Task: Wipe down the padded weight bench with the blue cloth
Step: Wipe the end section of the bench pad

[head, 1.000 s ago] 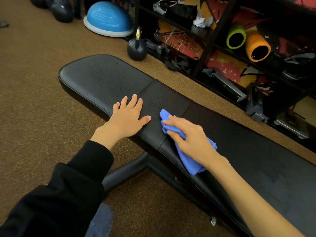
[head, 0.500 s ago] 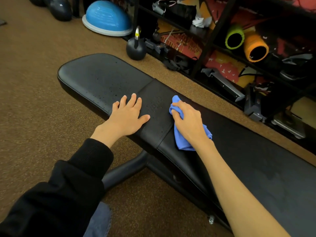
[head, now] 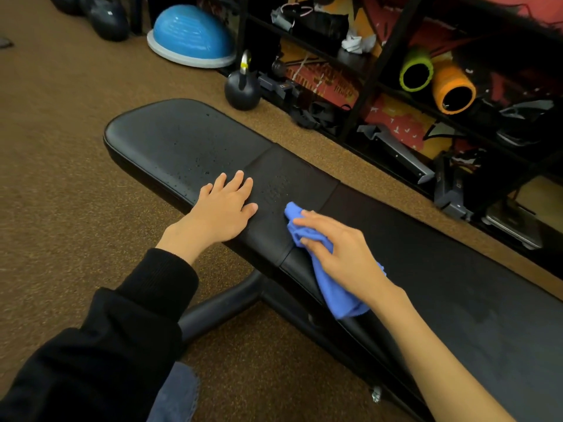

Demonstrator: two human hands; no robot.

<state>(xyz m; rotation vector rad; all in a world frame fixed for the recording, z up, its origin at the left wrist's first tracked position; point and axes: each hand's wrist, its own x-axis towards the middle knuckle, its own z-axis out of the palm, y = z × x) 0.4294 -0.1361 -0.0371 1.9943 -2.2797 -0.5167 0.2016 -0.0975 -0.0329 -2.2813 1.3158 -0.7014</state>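
Note:
The black padded bench runs from upper left to lower right, its left pad speckled with droplets. My left hand lies flat on the pad near the front edge, fingers apart, holding nothing. My right hand presses the bunched blue cloth onto the bench just right of the centre seam, near the front edge. The cloth sticks out ahead of my fingertips and hangs past my wrist over the bench's side.
A black kettlebell stands on the brown carpet behind the bench. A blue balance dome sits further back. A black rack with green and orange foam rollers lines the far side. The bench's leg tube reaches toward me.
My right hand with the cloth swept away across the bench half a second ago, then came back toward the front edge. The left hand stayed in place.

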